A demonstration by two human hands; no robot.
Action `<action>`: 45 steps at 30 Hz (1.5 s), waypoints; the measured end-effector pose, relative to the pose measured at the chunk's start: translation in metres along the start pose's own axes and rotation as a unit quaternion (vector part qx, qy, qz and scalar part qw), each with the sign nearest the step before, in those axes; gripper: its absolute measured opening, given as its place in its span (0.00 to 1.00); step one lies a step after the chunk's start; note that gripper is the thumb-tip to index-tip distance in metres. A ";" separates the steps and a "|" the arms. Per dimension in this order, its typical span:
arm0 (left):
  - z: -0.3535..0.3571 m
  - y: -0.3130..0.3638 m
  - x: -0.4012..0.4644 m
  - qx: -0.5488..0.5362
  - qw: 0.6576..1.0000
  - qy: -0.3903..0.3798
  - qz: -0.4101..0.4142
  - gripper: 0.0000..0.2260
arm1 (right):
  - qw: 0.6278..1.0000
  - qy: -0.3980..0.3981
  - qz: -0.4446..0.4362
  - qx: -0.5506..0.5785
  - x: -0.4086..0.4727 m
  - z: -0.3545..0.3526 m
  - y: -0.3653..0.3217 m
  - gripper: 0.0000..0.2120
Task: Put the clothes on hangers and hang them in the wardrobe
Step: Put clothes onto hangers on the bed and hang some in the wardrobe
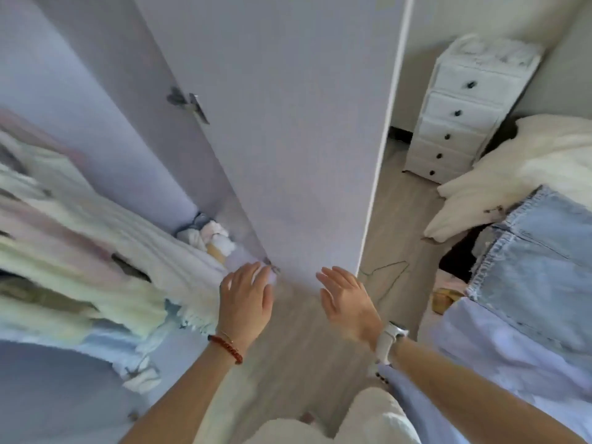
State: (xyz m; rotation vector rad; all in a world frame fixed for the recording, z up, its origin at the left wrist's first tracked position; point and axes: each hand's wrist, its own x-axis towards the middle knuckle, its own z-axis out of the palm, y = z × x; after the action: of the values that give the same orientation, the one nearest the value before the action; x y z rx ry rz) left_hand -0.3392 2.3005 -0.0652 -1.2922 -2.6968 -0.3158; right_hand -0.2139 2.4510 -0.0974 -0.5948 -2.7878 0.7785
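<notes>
The open wardrobe door [288, 139] stands straight ahead of me, white and tall. To its left, inside the wardrobe, pale cream and pink clothes [80, 251] hang in a row, blurred. My left hand [246, 299], with a red bead bracelet, is held flat with relaxed fingers near the door's bottom corner and holds nothing. My right hand [347, 302], with a white watch on the wrist, is also held out empty, fingers straight. Light blue jeans [538, 267] and a pale lilac garment [499, 347] lie on the bed at the right. A thin wire hanger [387, 274] lies on the floor.
A white chest of drawers [461, 116] with dark knobs stands against the far wall. A white pillow [512, 174] lies on the bed. Folded items [208, 235] sit low in the wardrobe. Grey wooden floor [288, 347] runs between wardrobe and bed.
</notes>
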 end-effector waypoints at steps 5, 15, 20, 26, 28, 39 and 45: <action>-0.066 -0.095 -0.034 0.027 0.980 0.091 -0.174 0.15 | 0.991 -0.028 -0.130 0.009 0.058 0.025 -0.102 0.19; -0.168 -0.220 -0.039 0.083 0.924 0.228 -0.295 0.14 | 0.965 -0.048 -0.244 0.085 0.177 0.037 -0.272 0.17; -0.211 -0.276 0.011 0.132 0.900 0.295 -0.294 0.14 | 0.945 -0.074 -0.248 0.199 0.260 0.036 -0.349 0.16; -0.204 -0.317 0.055 0.119 0.902 0.229 -0.346 0.19 | 0.899 -0.181 -0.200 0.344 0.341 0.031 -0.442 0.13; -0.199 -0.324 0.053 0.134 0.907 0.205 -0.343 0.21 | 0.882 -0.237 -0.184 0.364 0.356 0.031 -0.470 0.11; -0.189 -0.346 0.040 0.149 0.914 0.189 -0.326 0.23 | 0.917 -0.204 -0.192 0.285 0.403 0.046 -0.520 0.11; -0.182 -0.348 0.043 0.144 0.915 0.183 -0.329 0.22 | 0.954 -0.028 -0.237 0.180 0.419 0.032 -0.486 0.14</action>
State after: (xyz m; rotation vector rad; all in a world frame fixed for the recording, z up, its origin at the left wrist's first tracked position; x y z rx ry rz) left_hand -0.6325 2.0763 0.0749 -0.1866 -2.6175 -0.1853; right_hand -0.7609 2.2343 0.1624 0.1592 -2.5668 1.1512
